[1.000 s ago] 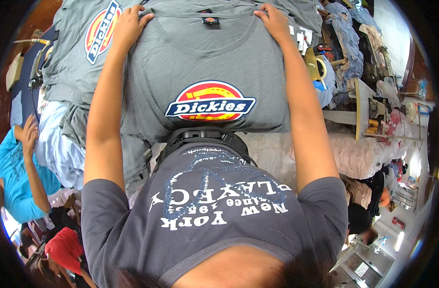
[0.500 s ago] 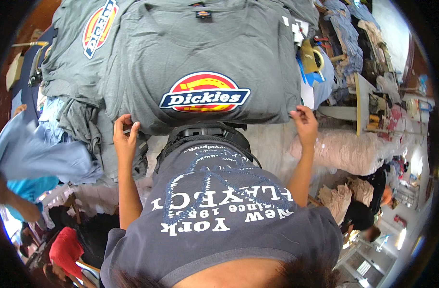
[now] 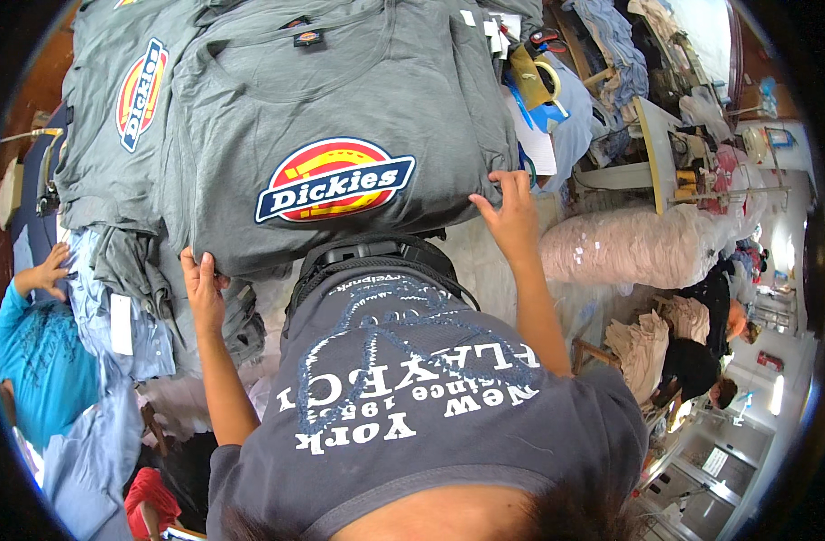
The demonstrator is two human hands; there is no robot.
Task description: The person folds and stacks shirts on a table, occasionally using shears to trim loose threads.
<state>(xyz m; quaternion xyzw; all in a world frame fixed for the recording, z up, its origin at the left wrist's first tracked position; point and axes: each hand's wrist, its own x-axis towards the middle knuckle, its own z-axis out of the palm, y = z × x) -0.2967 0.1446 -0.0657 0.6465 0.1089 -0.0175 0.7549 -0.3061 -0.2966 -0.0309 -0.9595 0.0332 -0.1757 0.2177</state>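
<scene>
The grey T-shirt [image 3: 340,113] is flanked at its near corners by left hand [image 3: 203,288] and right hand [image 3: 513,219], fingers bent, grip indiscernible.

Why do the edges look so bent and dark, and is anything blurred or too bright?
Head view: the fisheye lens bends straight edges toward the black rim; head view, middle: the grey shirt, left hand and right hand look fairly sharp; head view, far right: a lamp glares white, and detail nearby looks soft.
</scene>
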